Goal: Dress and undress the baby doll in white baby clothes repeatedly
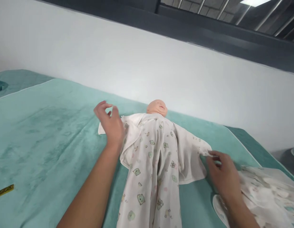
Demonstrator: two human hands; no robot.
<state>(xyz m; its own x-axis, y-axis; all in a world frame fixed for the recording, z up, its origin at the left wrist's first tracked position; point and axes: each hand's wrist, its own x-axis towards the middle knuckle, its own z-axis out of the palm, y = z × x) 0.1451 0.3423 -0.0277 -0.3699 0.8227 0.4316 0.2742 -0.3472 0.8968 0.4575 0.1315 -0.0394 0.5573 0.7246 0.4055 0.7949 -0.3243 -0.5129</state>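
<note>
A baby doll [157, 107] lies on its back, its head toward the wall. Over its body are white baby clothes [158, 148] printed with small green animals; a top is spread out sideways beneath trousers. My left hand [111, 123] hovers by the sleeve on the left, fingers curled but apart, with nothing visible in them. On the other side, my right hand [221, 167] pinches the end of the right sleeve [195, 141] between thumb and fingers. The doll's arms and legs are hidden by the cloth.
A green sheet [54, 152] covers the table. More printed baby clothes [270, 193] lie crumpled at the lower right, beside my right forearm. A yellow strip [4, 191] is at the left edge. Behind the table rises a white wall [113, 57] under a dark window frame.
</note>
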